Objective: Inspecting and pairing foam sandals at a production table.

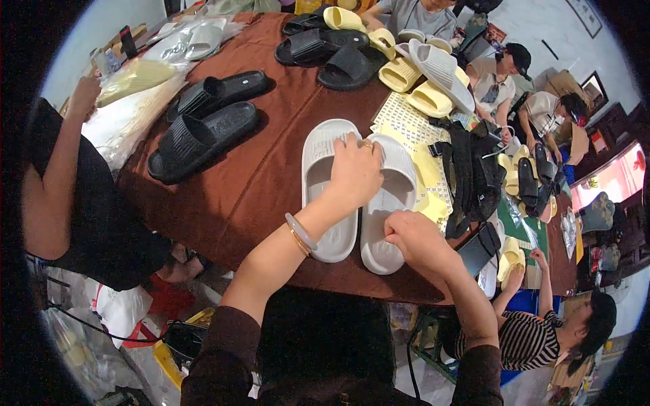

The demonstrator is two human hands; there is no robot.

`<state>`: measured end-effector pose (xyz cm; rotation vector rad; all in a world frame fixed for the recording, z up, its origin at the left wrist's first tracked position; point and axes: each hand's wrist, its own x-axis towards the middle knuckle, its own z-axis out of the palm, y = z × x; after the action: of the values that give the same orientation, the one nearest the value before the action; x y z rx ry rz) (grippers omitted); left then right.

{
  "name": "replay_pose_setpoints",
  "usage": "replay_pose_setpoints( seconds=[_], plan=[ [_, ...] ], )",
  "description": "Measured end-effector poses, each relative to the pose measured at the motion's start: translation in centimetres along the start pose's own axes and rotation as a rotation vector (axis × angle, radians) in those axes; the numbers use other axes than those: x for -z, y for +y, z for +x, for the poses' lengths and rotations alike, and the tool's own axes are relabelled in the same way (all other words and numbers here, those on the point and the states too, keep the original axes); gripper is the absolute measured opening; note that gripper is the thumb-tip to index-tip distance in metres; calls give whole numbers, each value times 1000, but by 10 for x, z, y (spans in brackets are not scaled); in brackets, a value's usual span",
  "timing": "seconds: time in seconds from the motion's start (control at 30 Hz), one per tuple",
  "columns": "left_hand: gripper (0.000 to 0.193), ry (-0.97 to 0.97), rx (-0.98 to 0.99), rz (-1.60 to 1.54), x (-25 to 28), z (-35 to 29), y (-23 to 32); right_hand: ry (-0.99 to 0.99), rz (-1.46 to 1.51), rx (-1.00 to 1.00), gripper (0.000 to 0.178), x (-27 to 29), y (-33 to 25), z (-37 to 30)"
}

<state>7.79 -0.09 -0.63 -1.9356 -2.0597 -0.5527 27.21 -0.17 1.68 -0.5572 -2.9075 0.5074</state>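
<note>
A table covered in a brown cloth [264, 176] carries a pair of pale grey slides [355, 196], two black slides [203, 125], yellow slides [413, 84], a yellow sticker sheet [423, 159] and clear plastic bags [145, 74].

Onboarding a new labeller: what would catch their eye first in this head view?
First, the pair of pale grey foam slide sandals side by side at the centre of the brown-covered table, with the left hand pressed on their straps and the right hand at the heel of the right-side one. Next, the two black ribbed slide sandals to the left, and the heap of pale yellow slides at the far edge.
</note>
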Motion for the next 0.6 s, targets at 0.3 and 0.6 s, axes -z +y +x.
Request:
replay_pose_setpoints(
  seconds=[0.3,0.6],
  plan=[
    [47,10,-29,2,1,0,1,92,85,-66,10,-11,12,0],
    [48,-35,6,13,2,-2,0,-90,379,-114,16,1,19,1]
  ],
)
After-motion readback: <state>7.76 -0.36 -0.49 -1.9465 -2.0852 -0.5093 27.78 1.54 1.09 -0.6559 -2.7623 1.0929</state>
